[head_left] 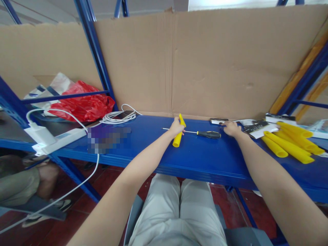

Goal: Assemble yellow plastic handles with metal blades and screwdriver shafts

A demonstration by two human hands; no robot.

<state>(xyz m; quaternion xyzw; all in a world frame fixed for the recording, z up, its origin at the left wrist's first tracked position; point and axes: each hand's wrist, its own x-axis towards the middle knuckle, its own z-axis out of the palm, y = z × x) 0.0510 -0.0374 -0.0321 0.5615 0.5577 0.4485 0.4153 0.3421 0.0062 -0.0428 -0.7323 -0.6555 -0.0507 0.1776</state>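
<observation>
A yellow tube-shaped handle (pixel 176 139) stands tilted over the blue shelf, its top end narrowed and branching to the side. My left hand (pixel 177 127) is closed around its middle. Behind that hand and to the right lies a screwdriver (pixel 208 134) with a black handle, its metal shaft pointing left. My right hand (pixel 231 129) rests at the back of the shelf with fingers bent; whatever they grip is too small to make out. Close to those fingers is a small black-and-white package (pixel 218 121).
Several yellow tubes (pixel 290 145) lie at the right beside black-and-white cards (pixel 261 129). At the left are a power strip (pixel 61 140), a coiled white cable (pixel 119 117) and a red plastic bag (pixel 84 102). Cardboard (pixel 217 65) walls the back; a seated person's leg (pixel 46 174) shows at left.
</observation>
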